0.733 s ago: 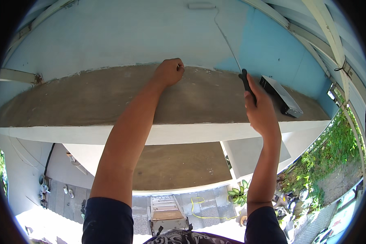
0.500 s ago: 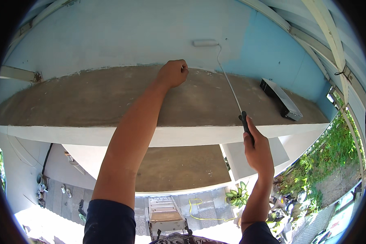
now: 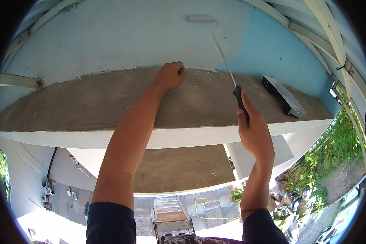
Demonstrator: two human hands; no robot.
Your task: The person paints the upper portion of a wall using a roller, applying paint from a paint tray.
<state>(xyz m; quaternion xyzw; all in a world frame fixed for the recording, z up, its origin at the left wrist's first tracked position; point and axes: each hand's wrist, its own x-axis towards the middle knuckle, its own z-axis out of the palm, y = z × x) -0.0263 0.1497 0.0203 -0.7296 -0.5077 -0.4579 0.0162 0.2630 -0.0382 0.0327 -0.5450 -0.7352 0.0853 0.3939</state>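
Roller (image 3: pixel 201 18) above ledge (image 3: pixel 89 101)
Your right hand (image 3: pixel 256 132) grips the roller, left hand (image 3: pixel 171 76) curled closed; swinging rightward might knock the box (image 3: pixel 284 96) off.

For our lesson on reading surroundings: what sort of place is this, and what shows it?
Probably a home's covered outdoor porch: long cream roof beams overhead, a pair of pale shoes on the grey paved floor, and leafy green plants at the right.

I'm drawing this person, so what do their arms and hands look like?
The left hand and right hand are both bare, with no gloves, rings or watch that I can see. The forearms are uncovered too. Higher up come short, dark navy sleeves that look plain.
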